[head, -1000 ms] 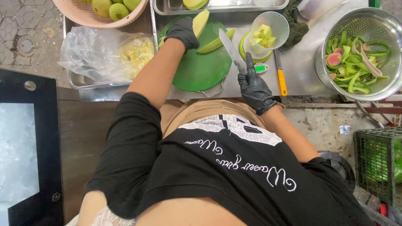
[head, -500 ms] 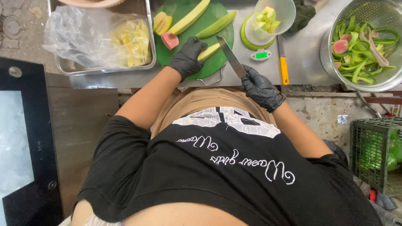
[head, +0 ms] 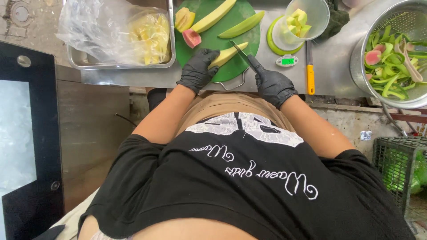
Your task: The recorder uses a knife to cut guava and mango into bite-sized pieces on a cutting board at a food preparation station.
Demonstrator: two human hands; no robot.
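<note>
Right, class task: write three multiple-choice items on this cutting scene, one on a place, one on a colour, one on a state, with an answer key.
1. Where is the fruit slice that the left hand holds?
A. in the colander
B. on the cutting board
C. in the tray

2. What colour is the peeler's handle?
A. yellow
B. blue
C. white

3. What is the right hand doing?
A. resting empty
B. lifting the cup
C. gripping a knife

Key: 1 B, the slice lies on the green board. 2 A, the peeler beside the scale has a yellow handle. 3 C, its fingers close round the knife, blade at the slice.
</note>
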